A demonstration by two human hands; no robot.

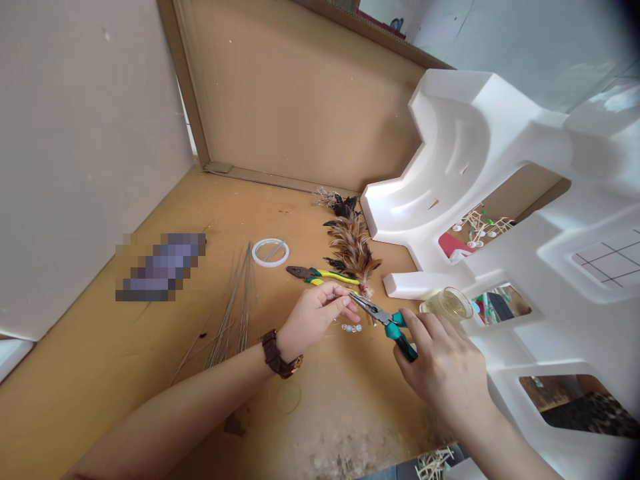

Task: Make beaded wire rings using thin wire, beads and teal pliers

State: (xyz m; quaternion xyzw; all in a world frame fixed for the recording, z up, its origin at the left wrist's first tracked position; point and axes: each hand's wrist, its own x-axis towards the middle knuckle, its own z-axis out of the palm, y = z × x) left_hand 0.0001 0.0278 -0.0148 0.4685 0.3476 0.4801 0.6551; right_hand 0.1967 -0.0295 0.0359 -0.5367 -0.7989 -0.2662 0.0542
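My right hand (443,357) is wrapped round the teal and black handles of long-nose pliers (381,315). Their tips meet the fingertips of my left hand (320,313), which are pinched together on a thin wire that is hard to make out. Just below those fingers hangs a short row of clear and bluish beads (351,328). Yellow and green pliers (320,274) lie on the table behind my left hand. A bundle of brown and black feathers (353,243) rests farther back.
Long thin wires (235,307) lie left of centre, near a white ring (271,253). A blurred purple object (165,267) is farther left. White moulded foam (450,153) rises at the right, by a clear cup (447,305). Cardboard (300,93) stands behind.
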